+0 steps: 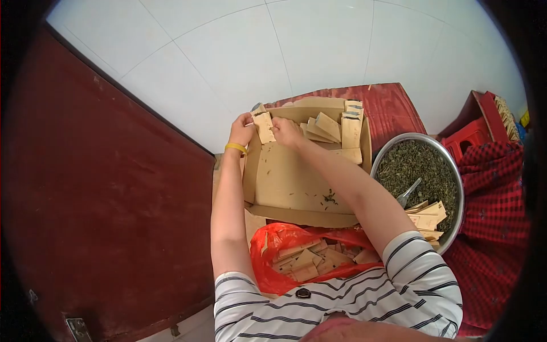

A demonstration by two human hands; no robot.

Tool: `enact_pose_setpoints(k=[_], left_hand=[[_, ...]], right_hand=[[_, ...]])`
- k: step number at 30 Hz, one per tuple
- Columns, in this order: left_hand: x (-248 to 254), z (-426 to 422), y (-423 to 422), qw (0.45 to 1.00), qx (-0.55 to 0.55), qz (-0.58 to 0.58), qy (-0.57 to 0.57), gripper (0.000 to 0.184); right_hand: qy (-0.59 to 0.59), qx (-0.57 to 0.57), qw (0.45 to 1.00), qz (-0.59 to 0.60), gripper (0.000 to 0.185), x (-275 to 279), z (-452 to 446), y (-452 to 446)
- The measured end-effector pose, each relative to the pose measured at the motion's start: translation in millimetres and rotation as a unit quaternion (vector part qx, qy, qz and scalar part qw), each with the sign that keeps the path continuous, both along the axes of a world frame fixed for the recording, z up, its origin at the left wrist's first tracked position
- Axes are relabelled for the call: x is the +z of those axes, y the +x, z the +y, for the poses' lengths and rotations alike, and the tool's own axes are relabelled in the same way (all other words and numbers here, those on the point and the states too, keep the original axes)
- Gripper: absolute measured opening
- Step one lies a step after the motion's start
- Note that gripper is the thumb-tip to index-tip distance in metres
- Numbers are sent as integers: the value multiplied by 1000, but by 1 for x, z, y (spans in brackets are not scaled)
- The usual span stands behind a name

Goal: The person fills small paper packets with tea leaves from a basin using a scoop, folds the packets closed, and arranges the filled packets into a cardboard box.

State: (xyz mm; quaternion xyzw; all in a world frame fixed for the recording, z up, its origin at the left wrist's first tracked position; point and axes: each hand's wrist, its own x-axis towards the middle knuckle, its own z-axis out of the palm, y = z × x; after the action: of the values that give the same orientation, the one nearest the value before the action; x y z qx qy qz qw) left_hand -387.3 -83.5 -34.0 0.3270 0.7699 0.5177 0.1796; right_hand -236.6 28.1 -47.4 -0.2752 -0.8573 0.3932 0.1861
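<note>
At the far left corner of a cardboard tray, a small tan paper packet stands between my two hands. My left hand is closed on the packet's left edge, with a yellow band round the wrist. My right hand has its fingers curled in at the packet's right edge; its fingertips are partly hidden. Farther right in the tray lean several filled paper packets, and more packets line the right wall. Dark leaf bits lie scattered on the tray floor.
A metal basin of dried leaves stands at the right, holding a scoop and paper packets. Nearer my body, a red plastic bag holds several packets. The tray rests on a red wooden table. A dark red door is at left.
</note>
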Motion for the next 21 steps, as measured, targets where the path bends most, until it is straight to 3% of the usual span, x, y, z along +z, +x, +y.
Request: enact_pose_setpoints(k=[3,6,9,10,12,14,16,21], left_hand=[[17,-1,30,996,-34,-64,45,47],[10,10,31,999,15,-1,34,54],[20,19,33,988,57,89,-117,53],[23,22,36,989,49,83,-114,53],[30,24,40,971,92,117,-188,47],[31,23,43,970,93,106,-196,44],[36,22,47,962,107,136,-212,43],[35,24,51,952,106,160,-237,43]], right_hand=[[42,16,998,-54,20,15,8,-1],[69,24,995,-61,21,20,11,-1],[114,14,990,-78,23,12,13,0],[116,7,990,-85,23,12,17,6],[188,93,974,-88,25,18,23,16],[242,106,955,-132,26,29,32,36],[379,96,916,-89,32,30,48,65],[394,74,907,-124,53,25,47,104]])
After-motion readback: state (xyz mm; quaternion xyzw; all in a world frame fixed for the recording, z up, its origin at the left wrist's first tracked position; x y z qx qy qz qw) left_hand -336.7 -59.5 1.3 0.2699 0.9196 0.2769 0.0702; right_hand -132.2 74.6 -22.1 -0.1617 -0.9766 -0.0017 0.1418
